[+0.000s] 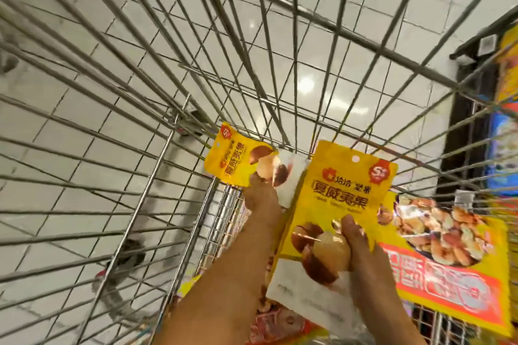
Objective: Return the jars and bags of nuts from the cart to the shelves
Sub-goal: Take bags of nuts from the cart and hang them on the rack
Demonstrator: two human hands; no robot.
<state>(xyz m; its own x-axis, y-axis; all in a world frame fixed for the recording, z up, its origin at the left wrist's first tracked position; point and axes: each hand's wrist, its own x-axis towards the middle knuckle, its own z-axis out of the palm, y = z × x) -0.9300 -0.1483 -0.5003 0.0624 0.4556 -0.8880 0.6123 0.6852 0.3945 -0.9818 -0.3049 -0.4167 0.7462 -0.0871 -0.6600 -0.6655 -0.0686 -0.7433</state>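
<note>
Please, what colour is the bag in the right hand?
The bag is yellow with a white bottom; head view.

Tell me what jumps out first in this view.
Two yellow nut bags are held up inside the wire cart: the right hand grips the upright bag at centre, and the left hand holds the sideways bag just left of it. A big bag with a red band lies at lower right.

Bright, even overhead light fills the scene, and white glare patches sit on the glossy floor tiles [305, 84]. Wide-angle distortion fans the cart wires [112, 92] outward toward the edges. Motion blur smears the left side and the cart wheels [131, 255]. The central yellow bag [342, 204] stays fairly sharp, faintly shiny.
</note>
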